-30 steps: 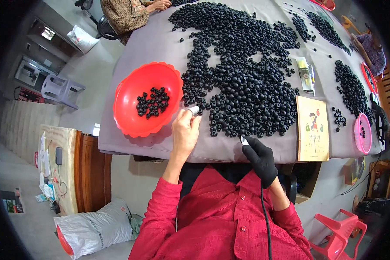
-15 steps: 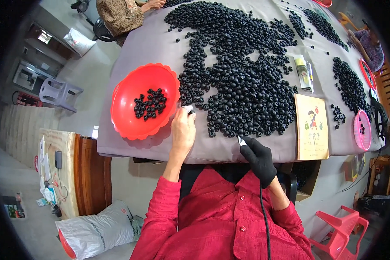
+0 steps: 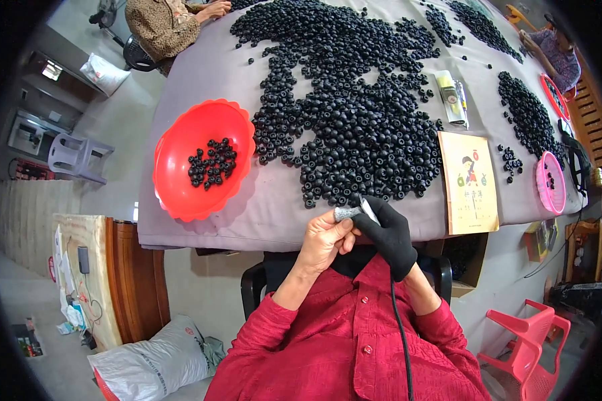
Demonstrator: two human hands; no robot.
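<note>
Small silver tool (image 3: 370,212), slim, tapering to a point, hard sheen; it sits in the person's right hand (image 3: 388,234), at the near edge of the bead spread. Right fingers, in a matte black glove, closed round it. Thin black cord (image 3: 401,321) hangs from below that hand, down the textured red shirt (image 3: 328,347).

Left hand (image 3: 324,242) bare, fingers curled, thumb folded in toward the index; a rough grey wrap (image 3: 346,213) covers that fingertip, right against the glove. From where I stand I cannot tell whether they pinch a bead.

Black beads (image 3: 374,134) just beyond: rounded, dull-surfaced, holed, in a dense irregular sheet over the bench (image 3: 187,230), which wears a soft grey-mauve cloth with faint creases. To the left, glossy red bowl (image 3: 187,137), scalloped rim, a small cluster of beads inside. To the right, flat yellow paper booklet (image 3: 469,184); past it, clear-topped slim packet (image 3: 451,99). Farther right, pink openwork basket (image 3: 542,184).
</note>
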